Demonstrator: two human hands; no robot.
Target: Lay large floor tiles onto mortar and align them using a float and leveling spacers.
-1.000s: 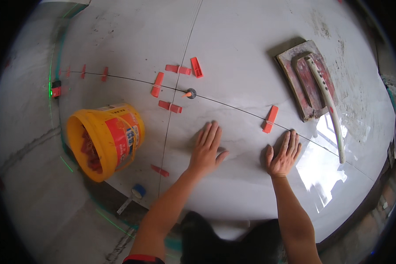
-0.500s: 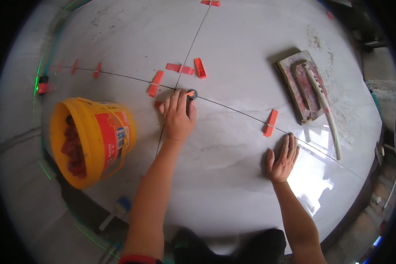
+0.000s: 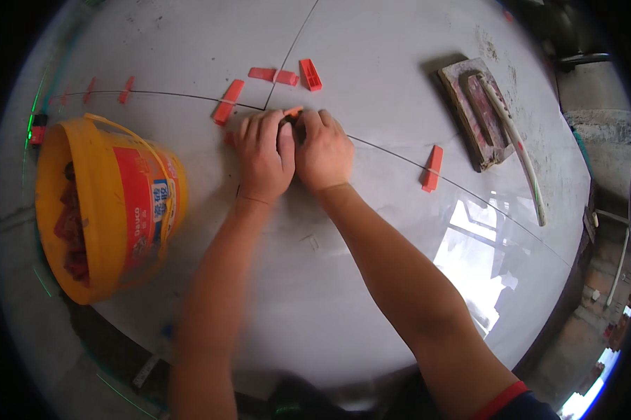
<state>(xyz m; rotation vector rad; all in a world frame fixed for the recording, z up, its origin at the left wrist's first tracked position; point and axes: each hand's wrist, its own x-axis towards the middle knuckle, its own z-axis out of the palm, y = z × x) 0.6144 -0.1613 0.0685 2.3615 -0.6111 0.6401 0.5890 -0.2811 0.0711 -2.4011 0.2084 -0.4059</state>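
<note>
Over a joint between large pale tiles (image 3: 385, 203), my left hand (image 3: 265, 157) and my right hand (image 3: 324, 150) are together, side by side. Their fingers curl around a small round black piece with an orange tab (image 3: 293, 112), mostly hidden between them. A red tile-levelling wedge (image 3: 228, 102) stands across the joint just left of my left hand. Beyond the hands, another red wedge (image 3: 273, 75) crosses the far joint, and a loose red wedge (image 3: 311, 75) lies beside it. To the right, one more red wedge (image 3: 433, 168) sits on the joint.
A yellow bucket (image 3: 102, 210) with red pieces inside stands at the left. A dirty hand float (image 3: 469, 115) lies at the right, a curved white rod (image 3: 517, 143) against it. A small red device (image 3: 37, 131) with green light is at the far left.
My right hand has left the tile at the right and come in beside my left hand at the round black piece. The view has shifted, so the bucket sits further left and the float higher.
</note>
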